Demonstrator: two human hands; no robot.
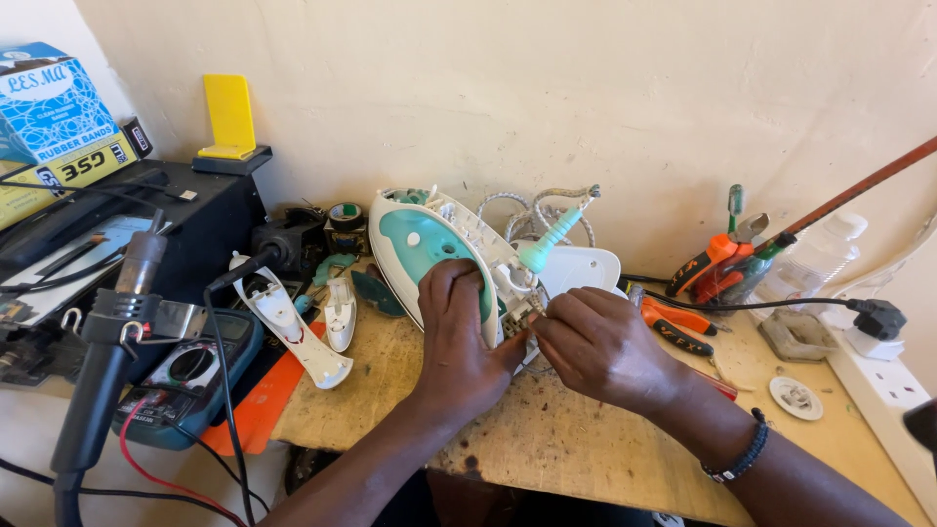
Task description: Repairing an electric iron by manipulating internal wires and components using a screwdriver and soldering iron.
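Clothes iron (429, 244), white and teal, stood on edge on the wooden table (576, 439). Left hand (457, 337) wrapped around its rear, fingers closed on the shell. Right hand (600, 346) just beside it, fingertips pinched at the iron's open end; what they grip is hidden. Blue box (49, 102) with white scribble pattern, far left of the left hand, cut off by the frame; yellow box (68, 176) under it. Yellow upright card (229, 117) behind.
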